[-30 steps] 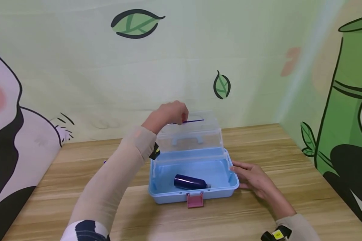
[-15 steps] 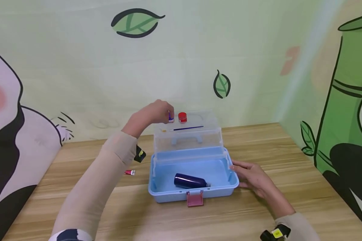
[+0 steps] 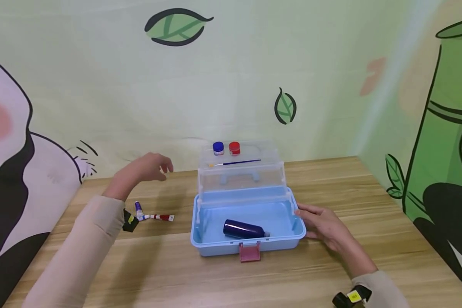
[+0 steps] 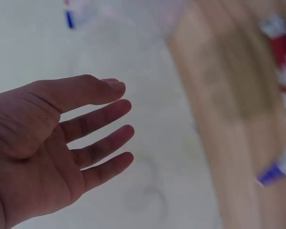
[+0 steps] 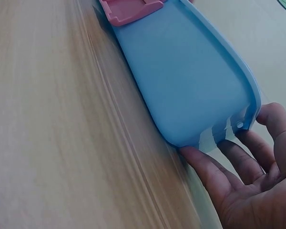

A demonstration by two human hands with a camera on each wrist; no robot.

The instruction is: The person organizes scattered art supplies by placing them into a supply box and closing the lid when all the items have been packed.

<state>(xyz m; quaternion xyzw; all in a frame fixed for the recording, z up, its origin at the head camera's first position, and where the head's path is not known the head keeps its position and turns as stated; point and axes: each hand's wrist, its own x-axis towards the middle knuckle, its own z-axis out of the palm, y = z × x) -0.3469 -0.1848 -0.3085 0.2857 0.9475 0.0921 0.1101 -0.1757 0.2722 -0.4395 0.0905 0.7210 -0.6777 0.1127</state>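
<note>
My left hand [image 3: 146, 167] hangs over the table at the left, fingers loosely spread and nothing in them; the left wrist view shows its bare palm. My right hand [image 3: 325, 226] holds the right end of a light blue storage box [image 3: 211, 250], thumb at the rim and fingers against the outer wall. The box's clear lid [image 3: 242, 182] is tipped back. A dark blue bottle [image 3: 243, 229] lies inside the box. On the lid are a blue-capped jar [image 3: 218, 148], a red-capped jar [image 3: 234, 148] and a thin paintbrush [image 3: 240, 162].
Two small paint tubes, one with a purple-blue cap [image 3: 138, 208] and one red [image 3: 161, 217], lie on the wooden table [image 3: 169, 273] left of the box. A pink latch [image 3: 250, 252] hangs at the box's front. Behind stands a printed wall [image 3: 238, 77].
My left hand has let go of the paintbrush and then the blue-capped jar on the lid, and has moved away left. The right hand has stayed at the box's end.
</note>
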